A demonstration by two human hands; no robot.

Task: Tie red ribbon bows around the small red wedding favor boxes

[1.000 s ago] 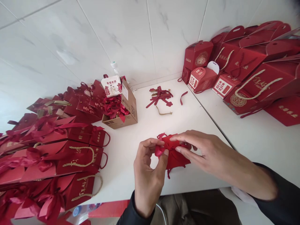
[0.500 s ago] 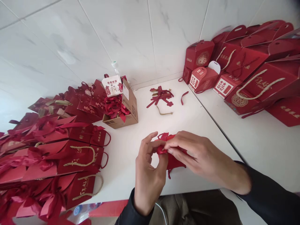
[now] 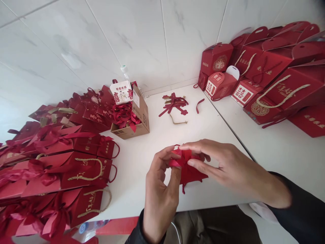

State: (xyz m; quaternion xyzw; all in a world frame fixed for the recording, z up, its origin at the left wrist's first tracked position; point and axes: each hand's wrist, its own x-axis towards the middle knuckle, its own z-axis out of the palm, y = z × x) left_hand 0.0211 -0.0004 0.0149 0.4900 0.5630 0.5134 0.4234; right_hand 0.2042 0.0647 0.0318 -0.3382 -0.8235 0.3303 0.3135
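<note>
A small red gift box (image 3: 191, 175) with a ribbon on top stands on the white table before me, partly covered by my hands. My left hand (image 3: 162, 186) is closed, with a loop of the shiny red ribbon (image 3: 174, 162) between thumb and fingers. Over the box's top, my right hand (image 3: 215, 161) has its index finger and thumb apart, close to the middle of the ribbon. Its other fingers curl behind, partly hidden. A dark red cord hangs at the box's near side.
A cardboard box (image 3: 142, 127) of red ribbon bows and a printed card (image 3: 121, 92) stands beyond my left hand. Loose red strips (image 3: 175, 103) lie at the back. Red gift boxes (image 3: 86, 176) crowd the left, and more red boxes (image 3: 273, 71) are stacked right.
My right hand has parted its thumb and index finger and shifted slightly right, uncovering more of the box top. My left hand stays at the ribbon, whose loop shows more now.
</note>
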